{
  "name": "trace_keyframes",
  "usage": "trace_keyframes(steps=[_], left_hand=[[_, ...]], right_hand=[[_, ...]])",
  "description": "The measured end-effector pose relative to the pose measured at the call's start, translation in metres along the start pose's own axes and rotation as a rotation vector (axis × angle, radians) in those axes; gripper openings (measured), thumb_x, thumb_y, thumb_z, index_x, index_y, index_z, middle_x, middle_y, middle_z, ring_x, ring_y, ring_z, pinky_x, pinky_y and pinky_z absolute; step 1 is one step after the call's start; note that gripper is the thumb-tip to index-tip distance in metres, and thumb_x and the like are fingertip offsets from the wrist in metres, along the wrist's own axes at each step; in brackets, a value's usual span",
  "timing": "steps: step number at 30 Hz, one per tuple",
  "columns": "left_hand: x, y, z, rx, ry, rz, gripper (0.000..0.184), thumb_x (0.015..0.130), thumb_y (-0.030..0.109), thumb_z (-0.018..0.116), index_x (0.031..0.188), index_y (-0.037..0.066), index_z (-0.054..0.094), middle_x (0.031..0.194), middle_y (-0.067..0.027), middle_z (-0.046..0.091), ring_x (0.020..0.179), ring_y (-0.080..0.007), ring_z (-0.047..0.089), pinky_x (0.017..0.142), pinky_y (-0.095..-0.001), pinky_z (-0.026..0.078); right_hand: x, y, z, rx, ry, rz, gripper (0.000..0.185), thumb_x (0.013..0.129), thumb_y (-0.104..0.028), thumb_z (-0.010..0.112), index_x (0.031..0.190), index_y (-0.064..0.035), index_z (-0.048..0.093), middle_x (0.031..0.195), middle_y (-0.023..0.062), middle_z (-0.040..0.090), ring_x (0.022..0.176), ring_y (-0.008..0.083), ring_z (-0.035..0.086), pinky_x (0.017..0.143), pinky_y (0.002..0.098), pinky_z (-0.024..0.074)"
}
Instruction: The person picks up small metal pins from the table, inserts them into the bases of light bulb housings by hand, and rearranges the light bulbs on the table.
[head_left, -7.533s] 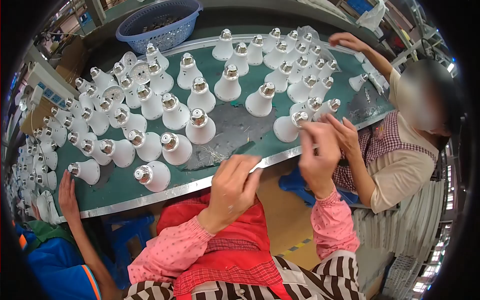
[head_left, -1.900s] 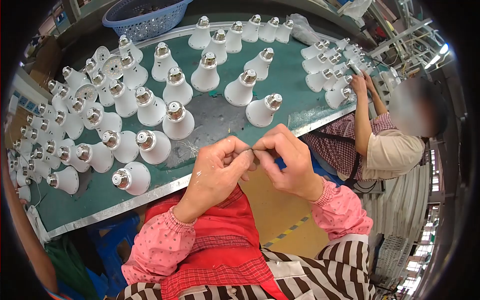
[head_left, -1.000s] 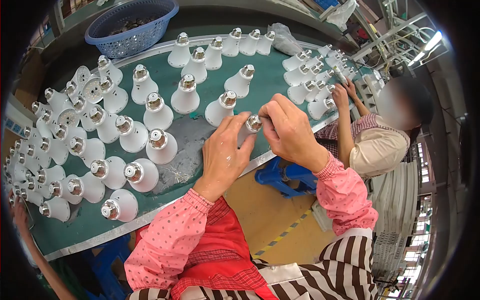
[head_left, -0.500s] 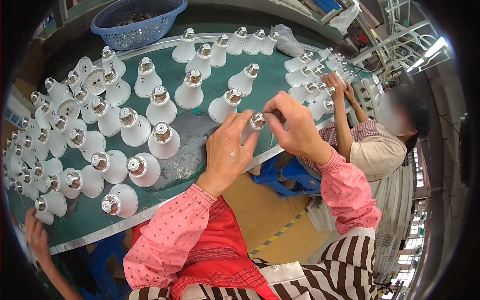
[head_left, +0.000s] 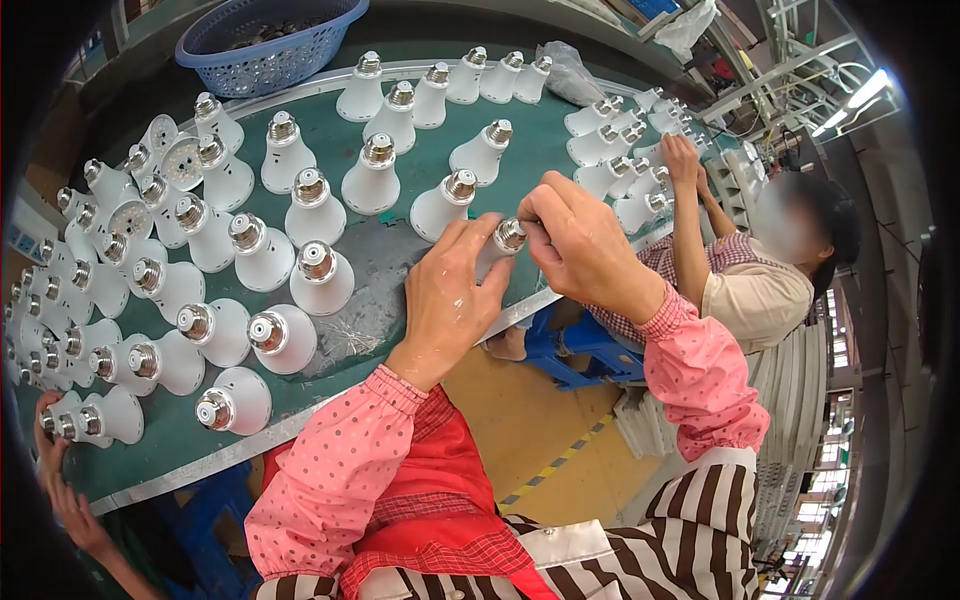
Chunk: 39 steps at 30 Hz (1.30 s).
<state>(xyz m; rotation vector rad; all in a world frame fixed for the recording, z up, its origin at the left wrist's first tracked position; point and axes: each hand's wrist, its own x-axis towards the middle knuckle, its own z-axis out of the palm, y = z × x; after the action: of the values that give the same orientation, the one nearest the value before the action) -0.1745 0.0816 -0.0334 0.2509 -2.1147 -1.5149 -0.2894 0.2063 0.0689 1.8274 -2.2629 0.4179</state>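
Observation:
My left hand is wrapped round the white body of a light bulb close to the front edge of the green table. At the bulb's silver screw cap, the fingers of my right hand are pinched together; anything between the fingertips is too small to make out. Just behind my left hand stands another bulb with its cap up. Thin wire clippings lie on the dark mat to the left of my hands.
Many white bulbs stand across the left and middle. A blue basket sits behind the table. A plastic bag lies at the back. At the right a co-worker reaches among more bulbs; another person's hands are at the lower left.
Since the bare-fingered pinch seen earlier, my hands have come to a bulb at the table edge. Over the last second they have barely moved. The hands at the lower left have reached some bulbs.

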Motion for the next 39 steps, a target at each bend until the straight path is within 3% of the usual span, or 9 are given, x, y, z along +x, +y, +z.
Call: trace_keyframes(steps=[3,6,10,19,26,30,32,35,39], left_hand=[[0.0,0.002,0.0,0.012,-0.011,-0.016,0.042,0.089,0.014,0.074,0.13,0.008,0.066,0.118,-0.0148,0.069,0.103,-0.0431,0.069,0.082,-0.0493,0.055],[0.0,0.002,-0.001,0.01,-0.01,-0.022,0.042,0.089,0.014,0.075,0.13,0.008,0.066,0.119,-0.0148,0.069,0.103,-0.0427,0.069,0.082,-0.0487,0.056],[0.0,0.0,-0.002,-0.002,0.004,-0.014,0.042,0.089,0.015,0.076,0.129,0.008,0.067,0.119,-0.0148,0.069,0.104,-0.0423,0.069,0.084,-0.0485,0.056],[0.001,0.0,-0.003,-0.023,-0.016,-0.038,0.043,0.087,0.015,0.077,0.128,0.009,0.068,0.12,-0.0148,0.069,0.106,-0.042,0.069,0.085,-0.0486,0.056],[0.0,-0.009,0.004,0.001,0.055,0.074,0.043,0.088,0.015,0.077,0.129,0.006,0.066,0.119,-0.0158,0.068,0.105,-0.0432,0.069,0.082,-0.0505,0.055],[-0.022,0.014,-0.004,0.049,0.185,0.153,0.044,0.092,0.014,0.074,0.131,-0.001,0.062,0.111,-0.0188,0.067,0.098,-0.0444,0.069,0.077,-0.0494,0.055],[-0.046,0.033,-0.022,0.109,0.2,0.292,0.036,0.087,0.011,0.078,0.12,0.0,0.067,0.099,-0.0155,0.067,0.088,-0.0382,0.068,0.072,-0.0452,0.054],[-0.09,0.049,-0.048,0.168,0.096,0.445,0.023,0.082,0.008,0.082,0.1,0.002,0.07,0.082,-0.0098,0.062,0.072,-0.0294,0.061,0.062,-0.0404,0.05],[-0.116,0.05,-0.07,0.132,0.05,0.489,0.019,0.079,0.008,0.085,0.08,0.005,0.067,0.067,-0.0049,0.053,0.059,-0.0233,0.053,0.054,-0.0367,0.043]], right_hand=[[-0.001,-0.004,0.002,-0.136,0.039,-0.055,0.013,0.085,0.004,0.066,0.093,0.0001,0.056,0.088,0.0164,0.055,0.079,0.039,0.06,0.068,0.045,0.05],[-0.006,-0.001,0.003,0.085,0.067,0.111,0.008,0.091,0.001,0.066,0.094,0.0007,0.059,0.087,0.012,0.061,0.076,0.0295,0.063,0.068,0.0392,0.0512],[-0.009,0.001,0.0,0.807,-0.042,0.705,0.018,0.102,-0.017,0.072,0.1,-0.0003,0.065,0.094,0.0014,0.068,0.081,0.0065,0.058,0.073,0.0266,0.0514],[-0.006,0.018,0.006,1.254,-0.103,0.875,0.016,0.098,-0.013,0.075,0.1,-0.0051,0.061,0.091,0.0037,0.066,0.078,0.0118,0.061,0.072,0.0269,0.0501],[-0.007,0.019,0.01,1.295,-0.06,0.844,0.01,0.096,-0.008,0.074,0.098,-0.005,0.065,0.088,0.0043,0.069,0.075,0.0107,0.06,0.067,0.0254,0.0476],[-0.014,-0.014,0.015,0.822,0.203,0.724,0.011,0.096,-0.008,0.073,0.099,-0.0021,0.065,0.088,0.003,0.068,0.075,0.0101,0.059,0.066,0.0266,0.0462],[-0.018,-0.041,0.016,0.568,0.368,0.612,0.012,0.095,-0.007,0.073,0.099,-0.0003,0.064,0.088,0.0034,0.068,0.074,0.0109,0.059,0.065,0.0283,0.0465],[-0.017,-0.074,0.04,0.524,0.152,0.323,0.012,0.092,-0.001,0.073,0.101,0.0007,0.066,0.085,0.0041,0.064,0.073,0.0128,0.059,0.066,0.03,0.049],[-0.002,-0.106,0.084,0.486,-0.015,0.115,0.014,0.086,0.002,0.073,0.097,0.0,0.066,0.084,0.0126,0.064,0.074,0.0291,0.066,0.066,0.0378,0.0523]])
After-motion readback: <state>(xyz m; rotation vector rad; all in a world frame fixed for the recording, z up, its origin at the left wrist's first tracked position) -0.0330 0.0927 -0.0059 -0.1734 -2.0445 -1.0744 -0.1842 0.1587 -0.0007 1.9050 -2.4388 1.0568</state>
